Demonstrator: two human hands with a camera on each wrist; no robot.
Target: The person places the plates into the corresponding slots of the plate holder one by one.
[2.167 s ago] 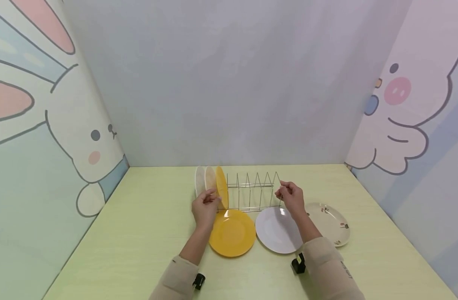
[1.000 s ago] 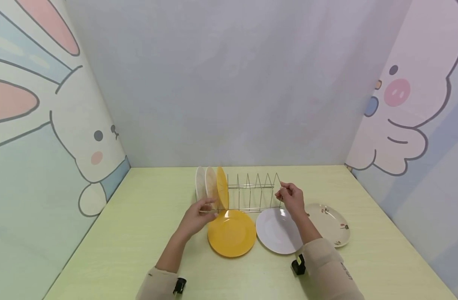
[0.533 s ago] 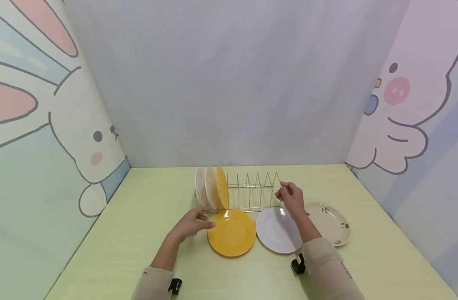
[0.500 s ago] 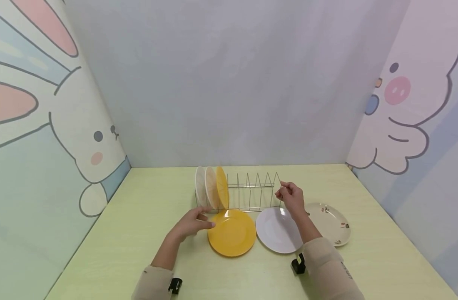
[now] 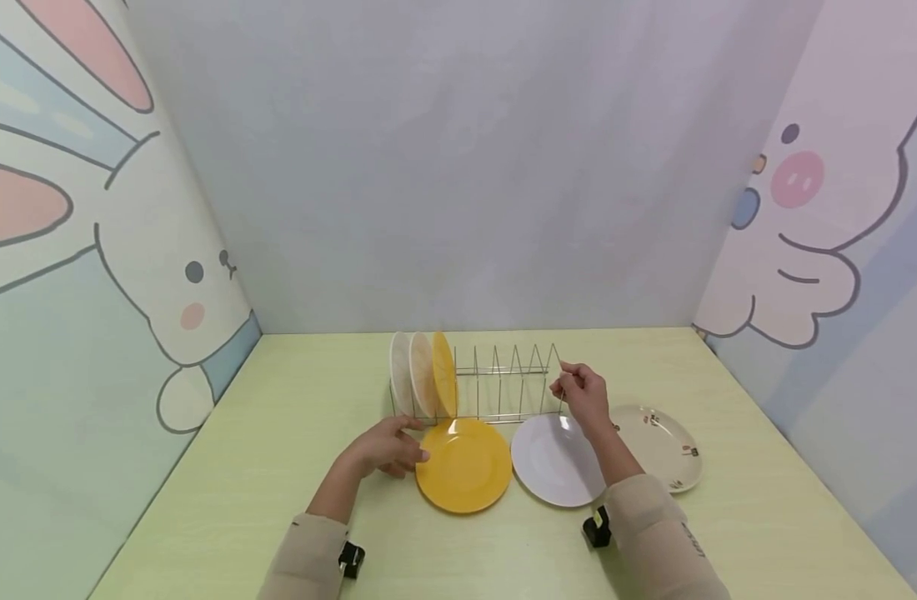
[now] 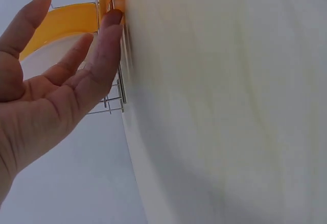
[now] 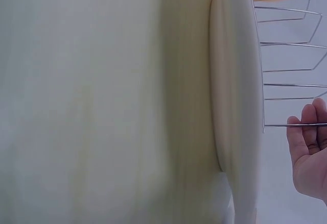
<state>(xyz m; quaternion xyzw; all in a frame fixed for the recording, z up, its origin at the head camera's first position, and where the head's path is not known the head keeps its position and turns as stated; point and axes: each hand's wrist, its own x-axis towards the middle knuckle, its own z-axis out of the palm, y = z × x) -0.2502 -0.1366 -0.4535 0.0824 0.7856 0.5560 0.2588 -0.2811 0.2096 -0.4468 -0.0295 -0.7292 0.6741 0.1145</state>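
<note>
My left hand (image 5: 387,446) is at the left rim of a yellow plate (image 5: 464,467) lying flat on the table. Its fingers look relaxed and spread in the left wrist view, a fingertip (image 6: 111,17) close to or touching that rim; contact is unclear. My right hand (image 5: 584,396) pinches the end wire of the metal dish rack (image 5: 503,417), at its right end. In the rack's left slots stand a white plate (image 5: 400,367), a pale plate (image 5: 421,367) and another yellow plate (image 5: 444,375), all upright.
A white plate (image 5: 556,462) lies flat before the rack's right half, partly under my right forearm. Farther right lies a cream patterned plate (image 5: 664,450). A grey wall (image 5: 466,208) rises behind the table (image 5: 263,500), with cartoon-printed panels at both sides.
My left hand has come down from the upright plates to the left rim of the flat yellow plate. My right hand still holds the rack's end.
</note>
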